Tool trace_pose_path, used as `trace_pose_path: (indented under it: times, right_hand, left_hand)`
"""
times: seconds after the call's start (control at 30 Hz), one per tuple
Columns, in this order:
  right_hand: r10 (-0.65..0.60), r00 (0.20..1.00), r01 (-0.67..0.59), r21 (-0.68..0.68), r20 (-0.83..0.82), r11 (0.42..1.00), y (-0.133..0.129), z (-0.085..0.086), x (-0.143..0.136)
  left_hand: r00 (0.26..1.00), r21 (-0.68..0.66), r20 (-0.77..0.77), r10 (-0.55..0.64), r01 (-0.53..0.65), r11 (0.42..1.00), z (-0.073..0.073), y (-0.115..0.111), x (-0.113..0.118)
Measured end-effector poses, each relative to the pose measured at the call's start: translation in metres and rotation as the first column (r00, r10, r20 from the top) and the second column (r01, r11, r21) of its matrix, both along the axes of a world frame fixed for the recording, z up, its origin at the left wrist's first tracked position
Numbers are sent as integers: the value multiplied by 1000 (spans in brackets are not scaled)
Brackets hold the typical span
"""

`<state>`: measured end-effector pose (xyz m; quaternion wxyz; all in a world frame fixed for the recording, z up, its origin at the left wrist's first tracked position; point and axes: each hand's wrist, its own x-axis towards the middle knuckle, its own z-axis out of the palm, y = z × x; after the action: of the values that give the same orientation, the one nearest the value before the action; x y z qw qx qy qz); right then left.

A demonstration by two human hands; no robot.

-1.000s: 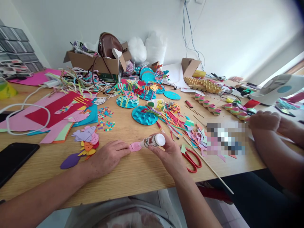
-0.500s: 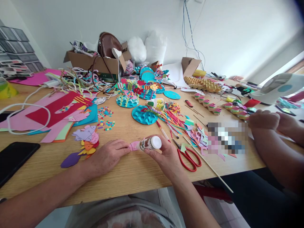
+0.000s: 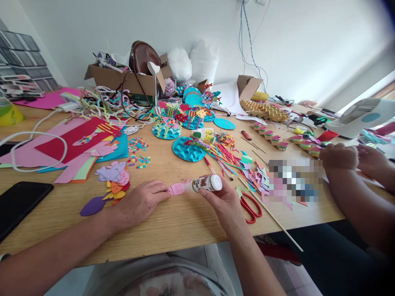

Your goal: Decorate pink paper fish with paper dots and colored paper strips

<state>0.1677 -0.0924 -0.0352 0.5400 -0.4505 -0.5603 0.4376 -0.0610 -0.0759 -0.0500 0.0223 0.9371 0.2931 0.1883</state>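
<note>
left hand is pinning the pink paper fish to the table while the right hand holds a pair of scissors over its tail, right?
Not scissors: the head view shows the right hand holding a white bottle at the tail of the pink paper fish.

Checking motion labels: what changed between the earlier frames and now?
The right hand and its white-capped bottle went left over the pink paper fish, then back right; the fish's tail shows again, and the hand again hides part of the scissors. Nothing was taken hold of or let go. The left hand stayed at the fish's head end.
</note>
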Motion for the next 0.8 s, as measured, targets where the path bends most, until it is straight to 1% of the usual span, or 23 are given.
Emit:
trace_pose_path:
  times: [0.07, 0.13, 0.27, 0.43, 0.57, 0.7, 0.8]
  right_hand:
    - [-49, 998, 49, -10, -47, 999, 1, -1, 3]
    - [-64, 996, 63, -23, -59, 998, 0, -2, 3]
    - [-24, 999, 24, -24, -33, 999, 0, -6, 1]
    - [-55, 998, 55, 0, -8, 998, 3, -9, 0]
    - [-11, 1000, 11, 21, 22, 1000, 4, -8, 0]
    - [-45, 999, 45, 2, 5, 999, 5, -9, -2]
    - [-28, 1000, 28, 12, -12, 1000, 6, -10, -7]
  left_hand:
    - [1000, 8, -6, -2, 2, 1000, 0, 1, 0]
    - [1000, 14, -9, -2, 2, 1000, -1, 2, 0]
    - [1000, 17, 4, -8, 7, 1000, -4, 2, -1]
    - [1000, 30, 12, -17, 17, 999, -5, 3, -1]
    - [1000, 29, 13, -14, 13, 999, -5, 3, -1]
    - [1000, 21, 2, -15, 15, 1000, -5, 3, -1]
    - [1000, 7, 5, -11, 10, 1000, -5, 3, -1]
